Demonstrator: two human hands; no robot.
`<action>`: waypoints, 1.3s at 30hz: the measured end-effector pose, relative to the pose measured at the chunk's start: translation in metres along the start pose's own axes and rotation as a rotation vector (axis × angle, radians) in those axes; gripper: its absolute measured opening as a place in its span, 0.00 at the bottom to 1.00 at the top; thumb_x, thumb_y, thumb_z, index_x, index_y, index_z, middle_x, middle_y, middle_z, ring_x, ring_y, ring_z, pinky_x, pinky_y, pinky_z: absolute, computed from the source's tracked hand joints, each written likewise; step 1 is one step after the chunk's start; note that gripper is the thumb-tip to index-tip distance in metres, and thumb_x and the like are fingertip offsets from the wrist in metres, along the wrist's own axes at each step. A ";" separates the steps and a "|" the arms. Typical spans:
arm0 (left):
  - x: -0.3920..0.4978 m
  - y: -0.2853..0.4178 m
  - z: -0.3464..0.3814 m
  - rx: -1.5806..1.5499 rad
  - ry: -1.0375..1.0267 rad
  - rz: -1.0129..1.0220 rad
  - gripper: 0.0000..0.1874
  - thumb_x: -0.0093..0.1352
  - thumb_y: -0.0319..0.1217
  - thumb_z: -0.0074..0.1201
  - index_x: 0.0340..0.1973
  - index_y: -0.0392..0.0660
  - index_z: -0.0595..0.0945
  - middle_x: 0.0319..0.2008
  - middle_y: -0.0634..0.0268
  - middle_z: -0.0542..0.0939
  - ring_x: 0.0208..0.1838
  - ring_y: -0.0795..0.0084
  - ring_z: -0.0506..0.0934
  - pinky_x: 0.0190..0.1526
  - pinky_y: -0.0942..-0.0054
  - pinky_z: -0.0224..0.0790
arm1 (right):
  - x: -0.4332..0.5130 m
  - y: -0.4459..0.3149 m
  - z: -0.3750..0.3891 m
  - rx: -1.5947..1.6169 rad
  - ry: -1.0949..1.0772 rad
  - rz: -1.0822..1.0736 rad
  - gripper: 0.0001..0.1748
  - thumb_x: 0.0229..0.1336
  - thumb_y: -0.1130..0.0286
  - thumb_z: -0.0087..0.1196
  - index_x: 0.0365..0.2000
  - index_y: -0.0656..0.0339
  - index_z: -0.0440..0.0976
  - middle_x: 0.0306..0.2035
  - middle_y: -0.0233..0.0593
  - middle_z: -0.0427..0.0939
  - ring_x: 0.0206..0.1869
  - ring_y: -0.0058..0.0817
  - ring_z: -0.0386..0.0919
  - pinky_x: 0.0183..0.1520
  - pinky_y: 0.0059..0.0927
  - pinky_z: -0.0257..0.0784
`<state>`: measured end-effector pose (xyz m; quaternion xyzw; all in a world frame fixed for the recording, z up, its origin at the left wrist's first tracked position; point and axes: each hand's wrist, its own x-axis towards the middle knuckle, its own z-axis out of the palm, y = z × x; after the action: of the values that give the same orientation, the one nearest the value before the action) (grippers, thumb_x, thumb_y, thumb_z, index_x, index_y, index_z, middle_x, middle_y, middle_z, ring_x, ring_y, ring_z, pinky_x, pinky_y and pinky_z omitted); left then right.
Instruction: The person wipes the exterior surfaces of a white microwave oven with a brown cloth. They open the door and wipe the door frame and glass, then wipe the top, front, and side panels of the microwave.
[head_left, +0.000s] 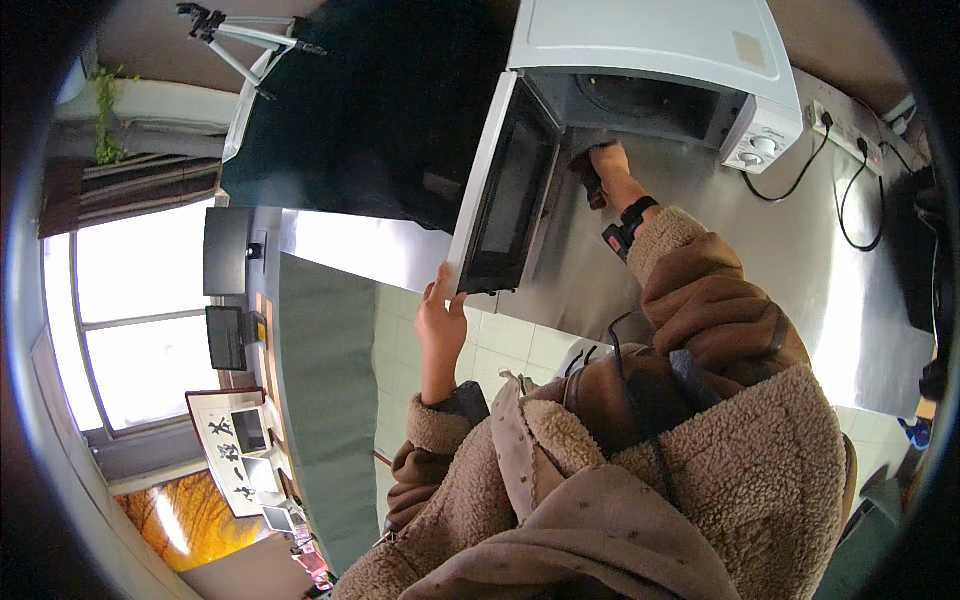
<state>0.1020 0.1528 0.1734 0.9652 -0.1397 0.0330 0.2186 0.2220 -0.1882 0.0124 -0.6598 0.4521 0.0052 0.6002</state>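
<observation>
A white microwave oven (652, 37) stands on a stainless steel tabletop (675, 217) with its door (499, 191) swung open to the left. My left hand (441, 322) grips the free end of that door, thumb on one side and fingers on the other. In front of the oven's dark cavity (637, 105), my right hand (613, 163) presses a dark brown cloth (588, 176) on the steel, close to the door's hinge side. The fingers are partly hidden by the hand itself. A black wristband (637, 214) is on my right wrist.
A white power strip (847, 139) with plugged-in black cords (795, 191) lies right of the oven. Left of the door is a dark surface (360, 120) with a small tripod (255, 49) at its far end. Monitors (227, 251) stand farther left, by a window (142, 315).
</observation>
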 end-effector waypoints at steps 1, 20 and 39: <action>0.000 0.000 0.000 -0.003 -0.001 0.009 0.32 0.62 0.22 0.59 0.63 0.48 0.72 0.45 0.48 0.80 0.46 0.48 0.80 0.45 0.61 0.72 | 0.000 0.008 -0.002 0.151 -0.010 0.058 0.20 0.58 0.63 0.55 0.47 0.65 0.72 0.48 0.51 0.78 0.51 0.46 0.76 0.52 0.42 0.72; 0.004 0.007 -0.008 -0.070 -0.063 0.006 0.32 0.62 0.22 0.59 0.63 0.47 0.72 0.46 0.49 0.80 0.46 0.54 0.81 0.45 0.65 0.73 | 0.026 0.022 0.034 -0.311 -0.173 -0.714 0.25 0.61 0.71 0.51 0.60 0.52 0.68 0.54 0.49 0.74 0.54 0.52 0.74 0.54 0.45 0.71; 0.000 -0.007 0.000 -0.069 -0.026 0.017 0.31 0.62 0.23 0.59 0.63 0.49 0.73 0.44 0.49 0.80 0.46 0.51 0.80 0.45 0.63 0.72 | -0.110 0.130 0.078 -0.441 -0.995 -0.767 0.16 0.54 0.70 0.51 0.42 0.66 0.76 0.37 0.52 0.81 0.38 0.43 0.80 0.41 0.43 0.73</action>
<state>0.1044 0.1588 0.1706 0.9562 -0.1516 0.0176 0.2498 0.1202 -0.0441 -0.0516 -0.8002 -0.1570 0.1875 0.5476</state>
